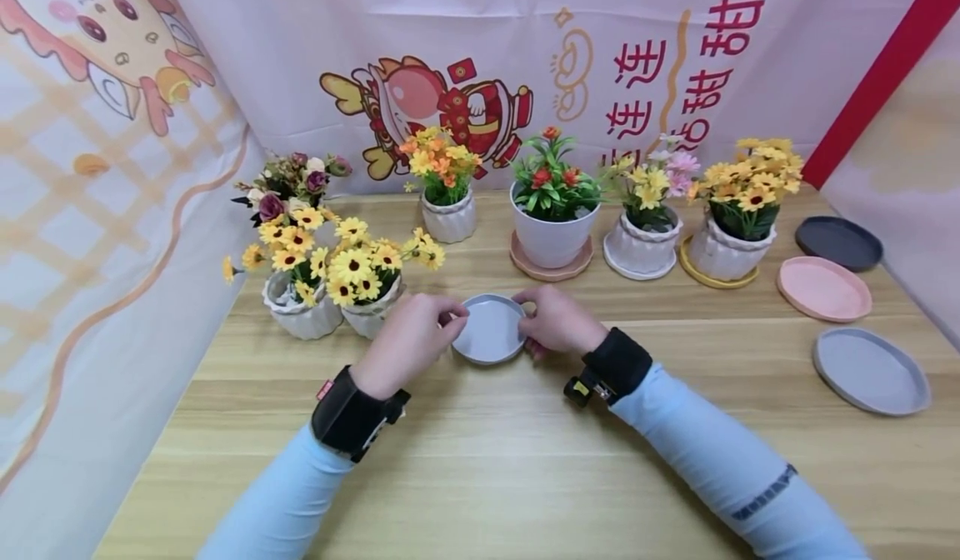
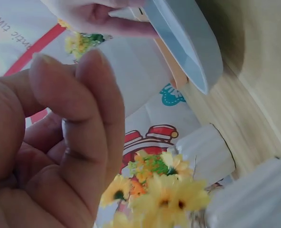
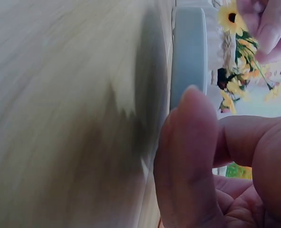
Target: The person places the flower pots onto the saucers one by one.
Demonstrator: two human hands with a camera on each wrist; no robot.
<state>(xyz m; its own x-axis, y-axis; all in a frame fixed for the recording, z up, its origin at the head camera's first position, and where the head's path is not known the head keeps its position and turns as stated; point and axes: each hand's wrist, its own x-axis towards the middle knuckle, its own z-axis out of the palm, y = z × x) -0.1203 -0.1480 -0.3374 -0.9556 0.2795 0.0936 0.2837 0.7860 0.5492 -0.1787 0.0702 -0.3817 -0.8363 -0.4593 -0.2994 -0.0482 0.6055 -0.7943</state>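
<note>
A round grey saucer [image 1: 489, 331] is raised a little over the table in front of me, its shadow on the wood below. My right hand [image 1: 561, 320] pinches its right rim between thumb and fingers [image 3: 192, 156]. On the other side, my left hand [image 1: 411, 337] hovers by the left rim with its fingers [image 2: 102, 109] loosely bent and nothing between them. In the left wrist view a gap shows between those fingers and the saucer [image 2: 197, 42]. Just beyond the left hand stands a white pot [image 1: 367, 320] of yellow daisy-like flowers [image 1: 356, 264].
Another pot of yellow flowers [image 1: 300, 317] and purple roses [image 1: 272, 207] stand left. Behind is an orange-flowered pot [image 1: 450, 218]. A red-flowered pot [image 1: 551, 239] and two others stand on saucers. Black [image 1: 838, 242], pink [image 1: 823, 288] and grey [image 1: 870, 370] saucers lie right.
</note>
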